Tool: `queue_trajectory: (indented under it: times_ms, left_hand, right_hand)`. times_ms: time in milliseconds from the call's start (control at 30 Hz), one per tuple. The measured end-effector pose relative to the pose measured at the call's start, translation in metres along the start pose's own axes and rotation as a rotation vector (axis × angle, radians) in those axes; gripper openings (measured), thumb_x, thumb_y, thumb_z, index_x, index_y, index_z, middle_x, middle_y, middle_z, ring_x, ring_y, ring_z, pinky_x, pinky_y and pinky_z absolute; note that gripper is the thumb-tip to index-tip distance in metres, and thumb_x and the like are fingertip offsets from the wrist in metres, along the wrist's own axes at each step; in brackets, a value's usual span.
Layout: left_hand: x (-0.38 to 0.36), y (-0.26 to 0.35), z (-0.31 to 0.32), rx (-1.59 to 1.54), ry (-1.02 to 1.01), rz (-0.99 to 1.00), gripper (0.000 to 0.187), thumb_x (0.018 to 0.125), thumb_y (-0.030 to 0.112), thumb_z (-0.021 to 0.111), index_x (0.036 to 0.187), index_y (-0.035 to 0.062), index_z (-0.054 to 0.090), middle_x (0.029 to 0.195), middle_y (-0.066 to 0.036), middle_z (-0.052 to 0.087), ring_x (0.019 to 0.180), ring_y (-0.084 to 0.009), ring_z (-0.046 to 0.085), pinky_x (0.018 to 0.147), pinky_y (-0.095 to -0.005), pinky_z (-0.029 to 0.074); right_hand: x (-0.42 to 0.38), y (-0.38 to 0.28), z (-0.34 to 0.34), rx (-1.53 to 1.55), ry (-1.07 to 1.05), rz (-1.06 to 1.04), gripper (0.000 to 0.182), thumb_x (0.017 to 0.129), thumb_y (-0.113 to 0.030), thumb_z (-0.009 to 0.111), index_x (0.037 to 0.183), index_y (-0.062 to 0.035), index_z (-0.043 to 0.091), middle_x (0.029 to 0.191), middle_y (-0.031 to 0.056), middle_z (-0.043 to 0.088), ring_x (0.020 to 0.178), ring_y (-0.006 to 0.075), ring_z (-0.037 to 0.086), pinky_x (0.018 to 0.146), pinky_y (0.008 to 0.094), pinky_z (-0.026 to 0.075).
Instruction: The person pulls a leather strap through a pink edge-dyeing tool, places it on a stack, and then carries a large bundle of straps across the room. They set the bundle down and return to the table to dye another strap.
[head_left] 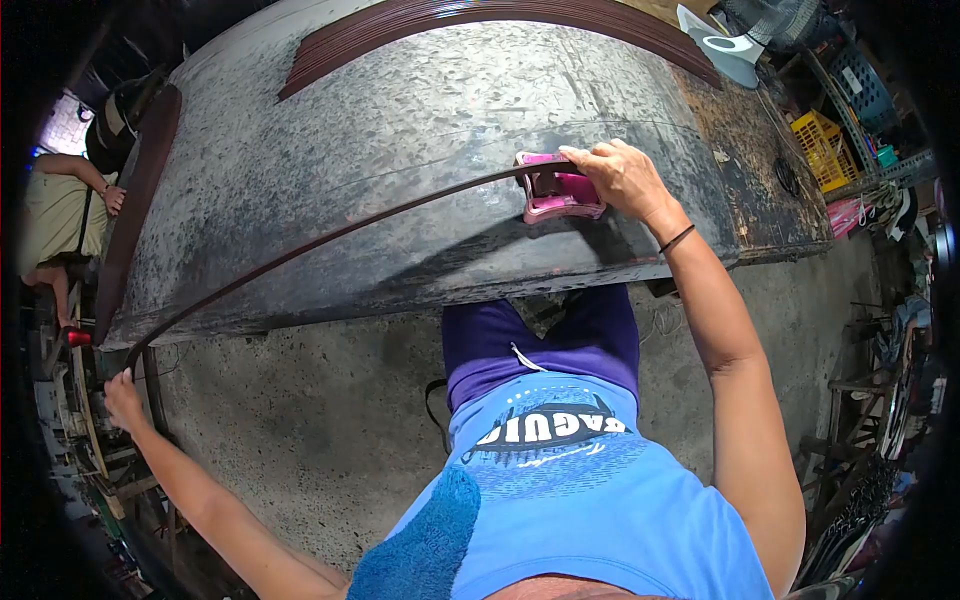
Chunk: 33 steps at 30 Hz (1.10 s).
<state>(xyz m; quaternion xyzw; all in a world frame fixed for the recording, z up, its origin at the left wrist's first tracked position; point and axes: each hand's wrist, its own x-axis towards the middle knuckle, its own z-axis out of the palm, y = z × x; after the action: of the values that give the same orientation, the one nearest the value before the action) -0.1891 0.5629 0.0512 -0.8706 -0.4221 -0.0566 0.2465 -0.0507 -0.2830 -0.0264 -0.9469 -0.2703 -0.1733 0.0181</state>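
Note:
A long dark brown strap [335, 230], leather-like, runs in a shallow arc between my two hands. My left hand [124, 403] pinches its far-left end, out past the table's front corner. At the other end, my right hand [622, 178] has fingers closed on the strap, right over a pink plastic container [562, 211]. That container looks cut open, with dark brown stains inside, and stands near the table's front edge. The strap crosses its upper part, and my right fingers hide the strap's tip.
On the worn grey table [420, 130], a row of brown strips [480, 14] lies along the back. More brown strips [145, 200] hang at the left end, where another person [70, 205] stands. A yellow crate [824, 150] and shelving are at right.

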Motion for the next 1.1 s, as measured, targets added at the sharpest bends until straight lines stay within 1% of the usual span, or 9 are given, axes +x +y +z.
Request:
queue_trajectory:
  times_ms: [100, 200, 267, 333, 400, 467, 633, 867, 1100]
  left_hand:
    - [-0.001, -0.030, -0.003, 0.011, 0.019, -0.063, 0.039, 0.092, 0.049, 0.047, 0.117, 0.0238, 0.063, 0.123, -0.007, 0.054, 0.114, -0.0323, 0.052, 0.089, -0.0607, 0.040]
    - [0.006, -0.061, 0.004, 0.018, 0.079, -0.068, 0.040, 0.094, 0.046, 0.048, 0.115, 0.0175, 0.065, 0.119, -0.013, 0.058, 0.109, -0.0354, 0.055, 0.088, -0.0545, 0.042]
    - [0.065, -0.131, 0.078, -0.049, 0.149, 0.018, 0.040, 0.095, 0.042, 0.049, 0.110, 0.0104, 0.068, 0.108, -0.019, 0.065, 0.103, -0.0359, 0.059, 0.087, -0.0480, 0.045]
    - [0.054, -0.149, 0.072, 0.008, 0.224, 0.019, 0.040, 0.095, 0.042, 0.049, 0.105, 0.0090, 0.070, 0.104, -0.020, 0.065, 0.099, -0.0361, 0.059, 0.084, -0.0475, 0.046]
    - [0.015, -0.140, 0.022, 0.181, 0.329, 0.041, 0.042, 0.096, 0.040, 0.049, 0.093, 0.0052, 0.072, 0.093, -0.020, 0.067, 0.087, -0.0360, 0.060, 0.079, -0.0471, 0.046]
    - [0.040, -0.178, 0.047, 0.181, 0.286, -0.033, 0.040, 0.095, 0.042, 0.050, 0.099, 0.0080, 0.071, 0.094, -0.018, 0.066, 0.090, -0.0360, 0.059, 0.082, -0.0487, 0.045]
    - [-0.007, -0.165, -0.009, 0.085, 0.289, -0.274, 0.043, 0.094, 0.046, 0.048, 0.105, 0.0102, 0.069, 0.097, -0.015, 0.065, 0.101, -0.0363, 0.056, 0.089, -0.0501, 0.041]
    - [-0.020, -0.163, -0.071, 0.214, 0.205, -0.301, 0.040, 0.094, 0.041, 0.048, 0.104, 0.0086, 0.069, 0.100, -0.016, 0.065, 0.101, -0.0354, 0.056, 0.087, -0.0493, 0.042]
    - [0.024, -0.180, -0.062, 0.178, 0.365, 0.047, 0.036, 0.094, 0.034, 0.050, 0.096, 0.0022, 0.067, 0.089, -0.021, 0.063, 0.088, -0.0384, 0.058, 0.076, -0.0462, 0.046]
  right_hand:
    - [0.013, -0.002, -0.004, -0.017, -0.064, 0.019, 0.031, 0.086, -0.018, 0.059, 0.116, -0.0240, 0.064, 0.083, 0.0051, 0.064, 0.079, 0.0249, 0.061, 0.070, 0.0366, 0.051]
    - [0.039, -0.011, -0.008, 0.062, -0.173, -0.003, 0.012, 0.085, -0.018, 0.059, 0.091, -0.0150, 0.068, 0.076, 0.0085, 0.066, 0.078, 0.0279, 0.066, 0.067, 0.0408, 0.053]
    - [0.057, -0.018, -0.011, 0.036, -0.266, -0.034, 0.012, 0.086, -0.019, 0.058, 0.090, -0.0137, 0.068, 0.076, 0.0098, 0.066, 0.077, 0.0295, 0.065, 0.067, 0.0410, 0.052]
    - [0.072, -0.028, -0.012, 0.012, -0.354, -0.072, 0.015, 0.087, -0.021, 0.058, 0.081, -0.0096, 0.065, 0.074, 0.0107, 0.066, 0.076, 0.0309, 0.066, 0.067, 0.0419, 0.052]
    - [0.085, -0.038, -0.014, 0.009, -0.358, -0.110, 0.015, 0.087, -0.021, 0.058, 0.080, -0.0095, 0.065, 0.074, 0.0109, 0.066, 0.075, 0.0309, 0.066, 0.068, 0.0419, 0.052]
    - [0.095, -0.045, -0.012, 0.009, -0.360, -0.154, 0.016, 0.087, -0.021, 0.058, 0.079, -0.0094, 0.066, 0.074, 0.0110, 0.067, 0.074, 0.0309, 0.066, 0.068, 0.0418, 0.053]
    - [0.108, -0.059, -0.011, 0.065, -0.375, -0.159, 0.016, 0.085, -0.022, 0.060, 0.081, -0.0083, 0.067, 0.073, 0.0120, 0.067, 0.074, 0.0299, 0.067, 0.067, 0.0419, 0.053]
    - [0.113, -0.073, -0.016, 0.129, -0.302, -0.176, 0.016, 0.083, -0.021, 0.062, 0.082, -0.0061, 0.067, 0.071, 0.0148, 0.066, 0.071, 0.0330, 0.067, 0.066, 0.0425, 0.053]
    - [0.067, -0.014, -0.061, 0.094, -0.019, -0.205, 0.004, 0.079, -0.011, 0.062, 0.081, -0.0086, 0.064, 0.085, 0.0042, 0.062, 0.083, 0.0245, 0.061, 0.072, 0.0342, 0.051]
